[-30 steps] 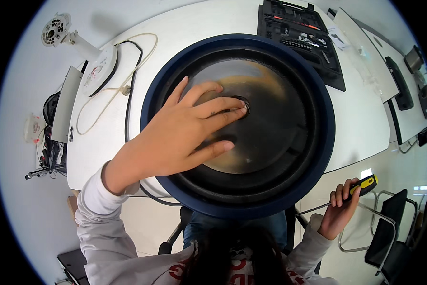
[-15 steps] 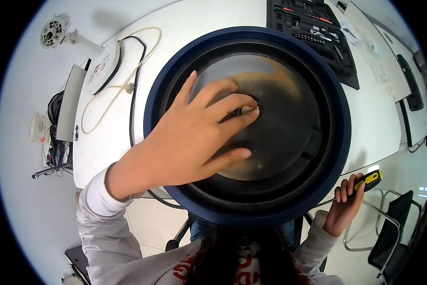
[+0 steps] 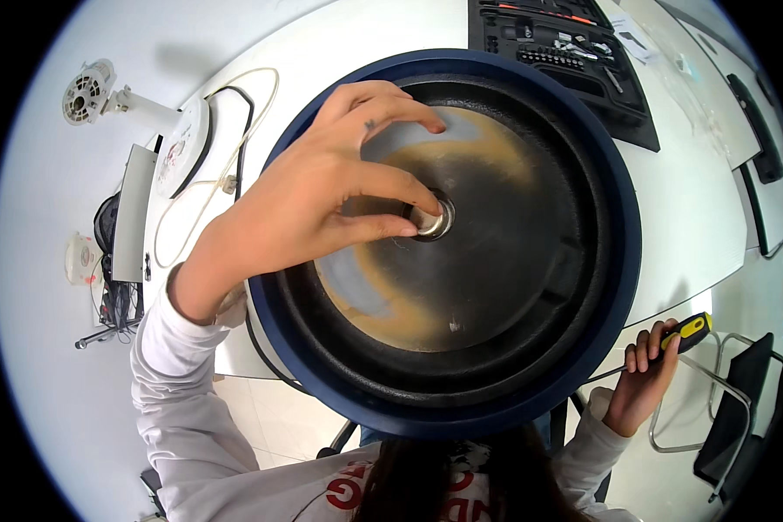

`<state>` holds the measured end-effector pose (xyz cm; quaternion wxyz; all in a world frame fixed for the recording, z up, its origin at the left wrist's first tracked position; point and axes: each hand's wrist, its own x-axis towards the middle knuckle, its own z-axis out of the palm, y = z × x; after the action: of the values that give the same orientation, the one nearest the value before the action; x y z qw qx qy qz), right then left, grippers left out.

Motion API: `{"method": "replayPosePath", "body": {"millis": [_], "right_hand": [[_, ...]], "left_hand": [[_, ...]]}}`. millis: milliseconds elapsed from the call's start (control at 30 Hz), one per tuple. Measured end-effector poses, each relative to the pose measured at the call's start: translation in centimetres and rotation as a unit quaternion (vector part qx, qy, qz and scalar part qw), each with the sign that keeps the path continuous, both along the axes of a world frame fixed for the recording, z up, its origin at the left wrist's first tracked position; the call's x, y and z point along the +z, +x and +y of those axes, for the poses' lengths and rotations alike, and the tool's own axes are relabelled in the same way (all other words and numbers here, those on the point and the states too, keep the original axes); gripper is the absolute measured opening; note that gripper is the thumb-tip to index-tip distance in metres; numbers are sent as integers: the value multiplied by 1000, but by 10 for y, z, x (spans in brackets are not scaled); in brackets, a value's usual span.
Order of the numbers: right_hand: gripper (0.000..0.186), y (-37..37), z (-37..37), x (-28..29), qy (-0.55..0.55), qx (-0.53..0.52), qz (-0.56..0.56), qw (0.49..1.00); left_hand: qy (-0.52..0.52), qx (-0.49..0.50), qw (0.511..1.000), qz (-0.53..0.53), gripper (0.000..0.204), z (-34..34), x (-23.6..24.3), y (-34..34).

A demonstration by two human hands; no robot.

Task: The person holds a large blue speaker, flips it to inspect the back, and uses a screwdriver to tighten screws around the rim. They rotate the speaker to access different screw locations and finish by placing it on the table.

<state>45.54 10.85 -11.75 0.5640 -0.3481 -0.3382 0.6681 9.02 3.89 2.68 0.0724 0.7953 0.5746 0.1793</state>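
Observation:
In front of me is a round electric cooker body (image 3: 618,270) with a dark blue rim and a black inner wall. Its heating plate (image 3: 504,278) is dark, with brown and grey stains. A small silver round knob-like piece (image 3: 444,221), probably a sensor, sits at the plate's centre. Coming in from the left, my left hand (image 3: 317,183) pinches this piece between thumb and index finger, the other fingers raised. My right hand (image 3: 642,374) is wrapped around the yellow and black handle of a screwdriver (image 3: 689,331) at the lower right. The shaft runs toward the cooker's rim; its tip is hidden.
An opened black tool case (image 3: 583,74) with sockets lies at the table's far right. A small white fan (image 3: 91,94) on a round base stands at the far left, beside a looped pale cable (image 3: 161,228). A chair (image 3: 739,409) is at lower right, past the white table (image 3: 696,235).
My left hand has gone from fingers spread over the centre to a thumb-and-index pinch on the silver piece. The view has shifted slightly; my right hand keeps the screwdriver.

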Motion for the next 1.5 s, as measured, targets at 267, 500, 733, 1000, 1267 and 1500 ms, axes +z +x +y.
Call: {"method": "replayPosePath", "body": {"millis": [267, 500, 733, 1000, 1267, 1500], "right_hand": [[26, 6, 5, -4, -3, -16, 5, 1000], [27, 8, 4, -7, -14, -28, 2, 1000], [25, 8, 5, -4, -11, -17, 12, 1000], [26, 11, 6, -5, -11, -36, 15, 999], [27, 20, 6, 3, -8, -46, 20, 999], [27, 26, -1, 8, -11, -53, 21, 998]], "left_hand": [[-2, -13, 999, 39, 26, 12, 3, 5], [-23, -37, 997, 63, 25, 14, 6, 7], [-17, -18, 995, 101, 23, 12, 6, 15], [-20, 45, 979, 196, 22, 10, 10, 29], [-25, 82, 980, 179, 22, 5, 12, 27], [-39, 120, 989, 72, 31, -7, 10, 25]]}}
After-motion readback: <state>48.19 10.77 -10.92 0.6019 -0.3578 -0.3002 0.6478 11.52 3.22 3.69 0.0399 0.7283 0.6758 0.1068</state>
